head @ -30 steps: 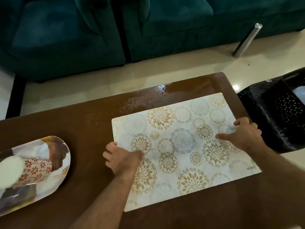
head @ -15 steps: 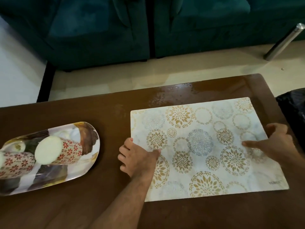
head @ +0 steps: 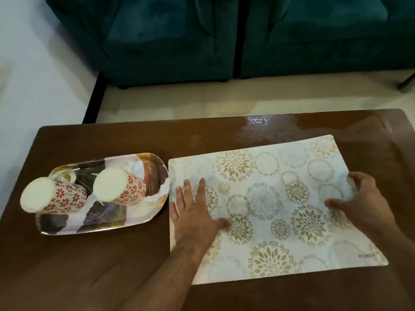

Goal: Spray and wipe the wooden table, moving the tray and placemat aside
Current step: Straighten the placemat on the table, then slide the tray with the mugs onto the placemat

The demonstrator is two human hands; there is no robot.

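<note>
A white placemat (head: 269,212) with gold and grey flower circles lies flat on the brown wooden table (head: 94,265), right of centre. My left hand (head: 193,209) rests palm down on its left edge, fingers spread. My right hand (head: 359,203) presses on its right edge, fingers apart and curled at the rim. Just left of the placemat sits a patterned oval tray (head: 143,218), its right end almost touching the mat. Two upturned cups with red flowers (head: 65,196) stand on the tray.
A wet, shiny patch (head: 269,126) covers the table's far edge behind the placemat. Beyond the table are pale floor tiles (head: 202,97) and a dark teal sofa (head: 179,41). A white surface (head: 33,75) lies at the left.
The view has swung left, so tray and cups show fully. The placemat lies closer to the tray. My left hand went from fist to flat palm; my right hand's fingers spread at the mat's edge.
</note>
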